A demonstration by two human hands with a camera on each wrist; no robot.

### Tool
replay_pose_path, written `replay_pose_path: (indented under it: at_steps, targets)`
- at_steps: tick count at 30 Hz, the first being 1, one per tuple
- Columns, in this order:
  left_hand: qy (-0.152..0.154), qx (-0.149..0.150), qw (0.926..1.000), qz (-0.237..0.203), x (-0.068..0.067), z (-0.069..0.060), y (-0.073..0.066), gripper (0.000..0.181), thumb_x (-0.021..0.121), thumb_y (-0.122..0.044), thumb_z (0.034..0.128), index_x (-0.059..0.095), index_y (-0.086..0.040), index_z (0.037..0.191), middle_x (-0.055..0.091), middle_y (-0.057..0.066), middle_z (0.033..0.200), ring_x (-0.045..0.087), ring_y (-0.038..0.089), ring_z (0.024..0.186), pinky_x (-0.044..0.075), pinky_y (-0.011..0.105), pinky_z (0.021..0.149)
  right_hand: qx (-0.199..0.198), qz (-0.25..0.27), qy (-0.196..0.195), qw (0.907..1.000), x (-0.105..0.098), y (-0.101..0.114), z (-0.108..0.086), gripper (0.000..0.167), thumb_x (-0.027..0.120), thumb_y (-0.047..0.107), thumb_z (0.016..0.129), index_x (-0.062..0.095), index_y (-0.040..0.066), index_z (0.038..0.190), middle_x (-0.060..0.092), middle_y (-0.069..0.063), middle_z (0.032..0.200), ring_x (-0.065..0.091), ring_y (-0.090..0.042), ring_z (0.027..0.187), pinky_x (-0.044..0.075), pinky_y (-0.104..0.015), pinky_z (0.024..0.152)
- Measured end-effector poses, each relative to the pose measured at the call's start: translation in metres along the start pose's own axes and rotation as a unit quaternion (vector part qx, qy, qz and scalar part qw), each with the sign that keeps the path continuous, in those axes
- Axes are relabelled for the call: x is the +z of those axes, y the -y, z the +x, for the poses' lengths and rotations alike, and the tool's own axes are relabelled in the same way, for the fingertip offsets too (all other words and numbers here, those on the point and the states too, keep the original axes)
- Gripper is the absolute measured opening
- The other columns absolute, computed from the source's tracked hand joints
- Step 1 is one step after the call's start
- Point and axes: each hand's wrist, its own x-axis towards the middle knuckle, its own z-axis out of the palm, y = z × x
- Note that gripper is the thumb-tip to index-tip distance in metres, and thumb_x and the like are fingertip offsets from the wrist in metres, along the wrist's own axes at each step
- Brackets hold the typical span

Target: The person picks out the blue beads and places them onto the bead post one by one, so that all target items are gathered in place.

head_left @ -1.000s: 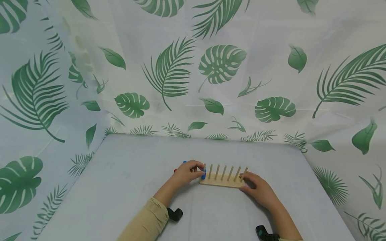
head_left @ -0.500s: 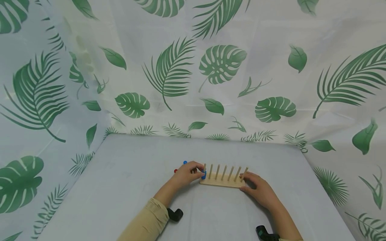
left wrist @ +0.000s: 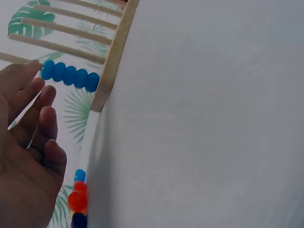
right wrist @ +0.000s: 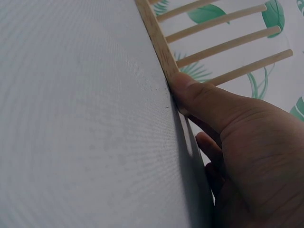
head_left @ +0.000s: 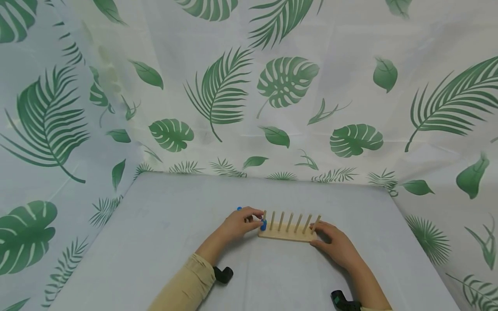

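Observation:
A pale wooden peg board (head_left: 287,237) with a row of upright pegs stands on the table. Several blue beads (left wrist: 70,75) are stacked on its leftmost peg, resting down against the base. My left hand (head_left: 236,224) is at that peg; in the left wrist view its thumb tip lies by the top bead, with no bead between the fingers. My right hand (head_left: 336,245) grips the right end of the board. In the right wrist view its thumb (right wrist: 190,92) presses the front edge of the base, and its other fingers are partly hidden behind.
Behind the left hand a loose blue bead (head_left: 239,208) shows. In the left wrist view, red-orange beads (left wrist: 77,201) and a dark bead (left wrist: 79,220) lie beyond that hand. A leaf-printed sheet (head_left: 295,142) hangs behind the white table (head_left: 186,203).
My left hand has shifted slightly, and the red bead seen beside it earlier is now out of sight in the head view. The right hand and the board stay in place.

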Motion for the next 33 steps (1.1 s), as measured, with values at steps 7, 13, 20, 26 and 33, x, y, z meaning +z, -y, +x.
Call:
replay_pose_path:
  at_steps: [7, 13, 20, 26, 33]
  targets:
    - [-0.018, -0.032, 0.9993, -0.003, -0.029, 0.003, 0.009, 0.033, 0.06, -0.038, 0.0986, 0.067, -0.022, 0.126, 0.066, -0.006, 0.115, 0.056, 0.01, 0.087, 0.048, 0.026, 0.071, -0.006, -0.001, -0.002, 1.0, 0.001, 0.0, 0.0, 0.049, 0.075, 0.042, 0.084, 0.063, 0.019, 0.126, 0.048, -0.018, 0.149, 0.037, -0.044, 0.14, 0.029, -0.064, 0.111]
    - [-0.021, -0.083, 0.9963, 0.0, -0.057, 0.004, 0.025, 0.036, 0.057, -0.042, 0.0993, 0.066, -0.022, 0.128, 0.064, -0.005, 0.124, 0.055, 0.015, 0.1, 0.049, 0.032, 0.081, -0.007, -0.002, -0.002, 1.0, 0.001, 0.0, 0.001, 0.05, 0.075, 0.043, 0.083, 0.063, 0.019, 0.126, 0.048, -0.017, 0.148, 0.037, -0.044, 0.14, 0.029, -0.063, 0.111]
    - [-0.005, -0.126, 0.992, 0.013, -0.074, 0.006, 0.039, 0.033, 0.058, -0.041, 0.0988, 0.066, -0.027, 0.127, 0.063, -0.005, 0.128, 0.056, 0.02, 0.116, 0.046, 0.044, 0.1, -0.003, -0.007, -0.003, 1.0, 0.002, -0.002, 0.001, 0.052, 0.075, 0.045, 0.083, 0.063, 0.02, 0.127, 0.048, -0.017, 0.149, 0.037, -0.044, 0.141, 0.028, -0.063, 0.111]
    - [0.013, -0.138, 0.9899, 0.028, -0.072, 0.009, 0.051, 0.03, 0.061, -0.034, 0.0981, 0.067, -0.021, 0.125, 0.066, -0.001, 0.12, 0.057, 0.021, 0.111, 0.047, 0.044, 0.1, 0.008, -0.008, 0.0, 0.9999, 0.002, -0.001, 0.001, 0.056, 0.074, 0.047, 0.083, 0.062, 0.019, 0.13, 0.045, -0.019, 0.15, 0.037, -0.045, 0.14, 0.028, -0.064, 0.111]
    - [-0.013, -0.157, 0.9868, 0.037, -0.059, 0.011, 0.065, 0.02, 0.067, -0.032, 0.0938, 0.07, -0.023, 0.111, 0.066, -0.002, 0.111, 0.058, 0.017, 0.1, 0.049, 0.04, 0.093, 0.005, -0.003, 0.003, 1.0, 0.001, -0.003, 0.001, 0.054, 0.075, 0.047, 0.083, 0.062, 0.021, 0.128, 0.046, -0.018, 0.15, 0.037, -0.044, 0.141, 0.028, -0.064, 0.111]
